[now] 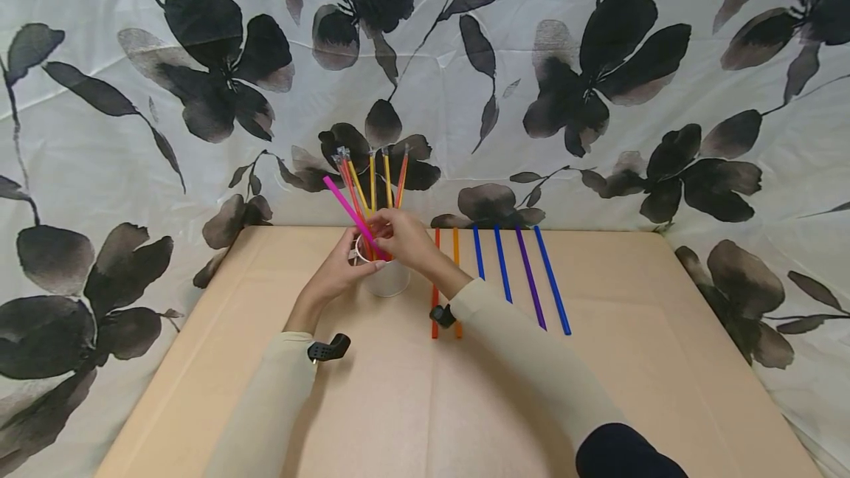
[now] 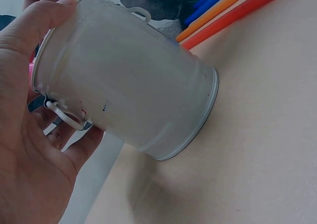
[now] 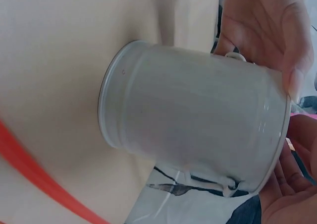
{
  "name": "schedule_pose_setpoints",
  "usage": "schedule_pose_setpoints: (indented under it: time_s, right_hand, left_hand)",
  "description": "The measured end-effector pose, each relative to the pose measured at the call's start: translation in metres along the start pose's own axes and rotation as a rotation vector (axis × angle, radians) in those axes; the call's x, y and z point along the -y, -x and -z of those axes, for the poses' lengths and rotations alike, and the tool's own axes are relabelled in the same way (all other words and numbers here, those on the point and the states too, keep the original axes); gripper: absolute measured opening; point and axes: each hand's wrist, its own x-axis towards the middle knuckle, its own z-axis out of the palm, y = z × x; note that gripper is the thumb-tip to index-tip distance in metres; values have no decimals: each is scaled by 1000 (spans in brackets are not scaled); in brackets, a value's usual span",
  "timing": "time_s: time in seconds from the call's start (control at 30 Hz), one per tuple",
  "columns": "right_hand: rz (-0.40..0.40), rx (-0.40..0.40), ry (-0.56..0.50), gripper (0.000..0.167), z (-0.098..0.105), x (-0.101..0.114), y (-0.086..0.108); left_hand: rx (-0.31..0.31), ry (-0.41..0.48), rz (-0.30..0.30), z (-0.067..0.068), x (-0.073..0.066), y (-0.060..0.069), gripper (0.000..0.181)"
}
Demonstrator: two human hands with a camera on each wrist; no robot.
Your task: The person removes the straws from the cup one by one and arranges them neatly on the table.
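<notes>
A small white bucket (image 1: 388, 280) with loop handles stands at the table's back edge. Several yellow and orange-red pencils (image 1: 372, 179) with silvery top ends rise from it. My left hand (image 1: 337, 271) grips the bucket by its rim, the thumb along the near side, as the left wrist view shows. A bright pink stick (image 1: 347, 201) slants up to the left, its lower end at the bucket's mouth. Over that mouth my right hand (image 1: 406, 242) pinches the pink stick low down; its fingertips are partly hidden. In the right wrist view this hand (image 3: 292, 194) lies beside the rim.
Right of the bucket, a row of sticks lies on the table (image 1: 664, 360): a red stick (image 1: 435, 293), an orange stick (image 1: 456, 249), several blue sticks (image 1: 553, 279) and a purple stick (image 1: 531, 279). My right forearm crosses over some of them. A flowered cloth (image 1: 465, 94) hangs behind.
</notes>
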Motion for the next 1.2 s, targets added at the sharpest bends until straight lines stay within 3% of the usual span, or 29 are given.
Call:
schedule_pose_setpoints:
  time_s: [0.17,0.4,0.77,0.9,1.2]
  right_hand:
    - [2,-24,63,29,-6,0,-3]
    - [-8,-43,140,22,-11,6,-2]
    - [-3,-54,216,17,-18,9,1]
    - [5,-50,202,15,-18,10,4]
    - [1,-63,41,19,-12,13,6]
  left_hand:
    - [13,8,9,-1,-2,-2,73]
    - [43,26,11,0,-28,10,74]
    - [67,45,-4,4,-28,13,80]
    - [80,39,4,5,-30,15,81]
    - [81,10,39,8,-38,18,80]
